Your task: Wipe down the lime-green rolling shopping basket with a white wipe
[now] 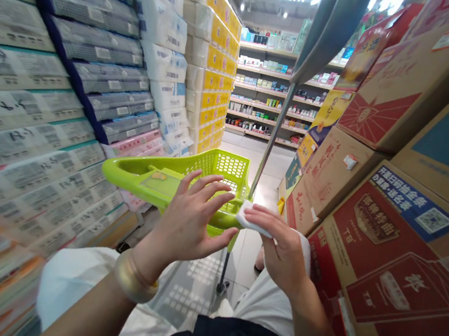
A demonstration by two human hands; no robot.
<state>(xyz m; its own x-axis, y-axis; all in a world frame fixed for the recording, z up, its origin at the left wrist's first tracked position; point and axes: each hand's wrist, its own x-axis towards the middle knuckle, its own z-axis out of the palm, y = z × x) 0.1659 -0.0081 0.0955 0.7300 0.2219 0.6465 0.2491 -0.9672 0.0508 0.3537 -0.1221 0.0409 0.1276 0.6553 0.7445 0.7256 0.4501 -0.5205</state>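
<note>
A lime-green plastic shopping cart with a perforated basket stands right in front of my knees. My left hand, wearing a gold-coloured bangle, hovers over the near side of the cart with its fingers spread and nothing in it. In my right hand is a folded white wiping cloth, pressed by the fingers against the cart's right front corner, beside a grey metal pole. Part of the cloth is hidden under those fingers.
Stacked packs of tissue paper and other wrapped packs line the left. Tall piles of cardboard cartons rise close on the right. Shelves of small goods stand at the back, beyond a tiled floor.
</note>
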